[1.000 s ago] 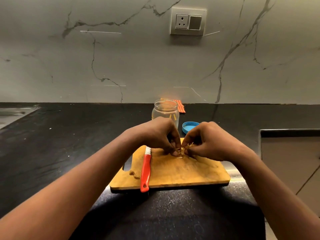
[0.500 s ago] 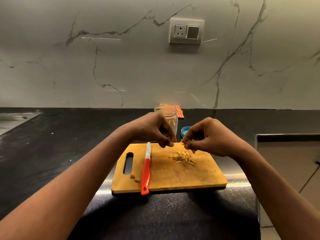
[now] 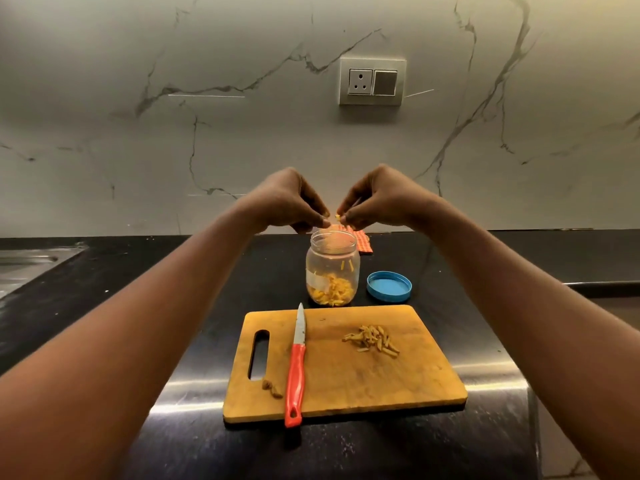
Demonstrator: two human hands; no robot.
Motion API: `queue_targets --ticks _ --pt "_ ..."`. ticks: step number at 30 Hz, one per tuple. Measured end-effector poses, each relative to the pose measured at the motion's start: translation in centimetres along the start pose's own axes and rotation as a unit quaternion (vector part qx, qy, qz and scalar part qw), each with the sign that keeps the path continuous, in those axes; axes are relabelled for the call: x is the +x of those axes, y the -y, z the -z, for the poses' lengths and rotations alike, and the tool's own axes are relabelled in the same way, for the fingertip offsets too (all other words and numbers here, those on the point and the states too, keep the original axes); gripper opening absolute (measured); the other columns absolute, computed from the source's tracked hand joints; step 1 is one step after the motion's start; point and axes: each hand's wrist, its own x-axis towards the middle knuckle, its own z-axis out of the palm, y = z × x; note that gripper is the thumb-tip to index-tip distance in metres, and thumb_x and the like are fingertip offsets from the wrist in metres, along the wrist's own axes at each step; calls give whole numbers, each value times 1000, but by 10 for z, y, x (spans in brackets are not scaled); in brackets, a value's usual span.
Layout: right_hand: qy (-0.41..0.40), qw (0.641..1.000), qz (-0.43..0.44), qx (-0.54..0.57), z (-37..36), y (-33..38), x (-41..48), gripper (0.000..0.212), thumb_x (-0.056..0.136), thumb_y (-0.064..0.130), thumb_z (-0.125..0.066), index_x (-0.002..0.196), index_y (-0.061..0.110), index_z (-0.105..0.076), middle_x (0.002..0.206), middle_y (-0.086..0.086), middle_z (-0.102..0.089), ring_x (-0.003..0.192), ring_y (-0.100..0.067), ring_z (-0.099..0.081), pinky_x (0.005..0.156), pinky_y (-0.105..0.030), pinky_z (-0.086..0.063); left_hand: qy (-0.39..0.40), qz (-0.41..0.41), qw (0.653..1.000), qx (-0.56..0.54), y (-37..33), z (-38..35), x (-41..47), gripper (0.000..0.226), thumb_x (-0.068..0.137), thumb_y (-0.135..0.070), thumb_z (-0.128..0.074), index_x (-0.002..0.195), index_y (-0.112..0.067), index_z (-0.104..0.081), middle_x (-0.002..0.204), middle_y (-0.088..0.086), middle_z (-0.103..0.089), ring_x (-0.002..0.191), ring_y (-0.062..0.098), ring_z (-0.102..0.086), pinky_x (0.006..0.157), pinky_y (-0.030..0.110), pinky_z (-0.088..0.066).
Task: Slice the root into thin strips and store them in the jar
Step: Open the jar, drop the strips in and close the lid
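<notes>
An open glass jar [image 3: 332, 268] with yellow root strips at its bottom stands behind the wooden cutting board [image 3: 346, 375]. Both my hands hover just above the jar's mouth. My left hand [image 3: 291, 202] and my right hand [image 3: 377, 199] have their fingertips pinched together, and a small yellow strip [image 3: 337, 217] shows between them. A loose pile of cut strips [image 3: 374, 337] lies on the board's right half. A red-handled knife [image 3: 296, 368] rests on the board's left half, blade pointing away. Small root scraps [image 3: 272, 389] lie near the board's handle slot.
The jar's blue lid [image 3: 389, 286] lies upturned to the right of the jar. An orange cloth [image 3: 363, 242] sits behind it by the marble wall. A steel sink [image 3: 24, 268] is at far left. The black counter drops off at the right [image 3: 533, 427].
Both hands rose from the cutting board with pinched strips and now hang over the jar's mouth. The pile stayed on the board. The camera tilted down.
</notes>
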Motion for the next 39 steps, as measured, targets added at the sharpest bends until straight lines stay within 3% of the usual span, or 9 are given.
queue_targets --ticks 4,12,23,28,32,39 --pt "24 997 -27 -71 -14 1 23 13 79 5 -73 92 6 -72 85 -8 -73 74 -14 -72 69 -28 -60 8 38 997 65 -5 -6 17 18 79 -13 -80 95 -6 -77 78 4 -72 58 7 -62 47 14 -46" --pt "66 989 -19 -127 -18 4 29 18 80 10 -73 98 11 -72 88 -3 -71 75 -12 -71 66 -23 -59 21 61 992 110 2 -11 26 18 79 -15 -80 95 -8 -76 83 7 -73 63 9 -63 46 14 -46" --pt "64 993 -13 -102 -21 4 25 21 84 6 -67 105 8 -70 90 -6 -71 77 -15 -71 66 -25 -59 10 61 996 60 -2 -7 17 17 82 -5 -75 100 -3 -74 88 10 -75 72 17 -75 63 24 -61" --pt "32 993 20 -115 -24 5 24 22 82 6 -70 103 9 -70 92 -5 -70 76 -13 -70 67 -24 -59 5 59 996 62 -5 -4 13 18 84 -3 -73 102 -3 -73 89 10 -74 73 16 -75 72 30 -62" --pt "-10 992 41 -121 -24 3 20 18 79 2 -72 96 9 -71 88 -4 -71 70 -10 -70 64 -21 -58 -9 48 997 54 -5 -5 8 20 83 -5 -74 104 -4 -73 88 8 -74 71 14 -75 65 24 -61" --pt "-71 988 91 -100 -6 8 -25 15 79 9 -74 93 10 -71 80 1 -69 65 -4 -67 63 -16 -55 -38 -53 998 5 -14 -16 -25 33 79 -19 -79 109 -8 -71 84 4 -74 71 11 -74 65 20 -60"
